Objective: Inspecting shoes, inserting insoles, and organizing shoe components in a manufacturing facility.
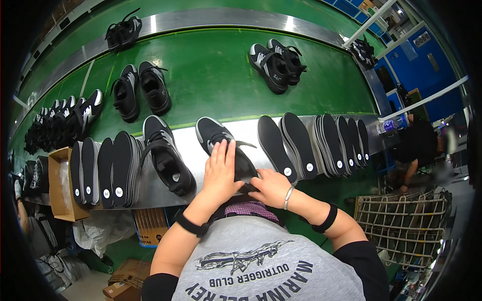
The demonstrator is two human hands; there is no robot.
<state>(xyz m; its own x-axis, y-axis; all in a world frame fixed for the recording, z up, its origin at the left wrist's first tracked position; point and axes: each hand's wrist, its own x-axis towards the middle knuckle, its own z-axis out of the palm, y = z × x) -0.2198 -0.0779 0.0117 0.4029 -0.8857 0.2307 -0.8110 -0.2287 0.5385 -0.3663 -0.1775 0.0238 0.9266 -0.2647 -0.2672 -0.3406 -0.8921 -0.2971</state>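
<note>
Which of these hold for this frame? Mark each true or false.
1. Both hands rest on one black shoe. True: left hand on top, right hand at its heel.
2. The conveyor belt is blue. False: it is green.
3. Black insoles stand in rows on both sides of the shoe. True.
4. A second shoe lies to the right of the held one. False: it lies to its left.
5. The belt carries no shoes. False: several pairs sit on it.

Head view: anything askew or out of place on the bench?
Nothing stands out. Both hands, left hand and right hand, rest on a black shoe; insoles lean in neat rows either side, and shoe pairs sit upright on the green belt.
</note>
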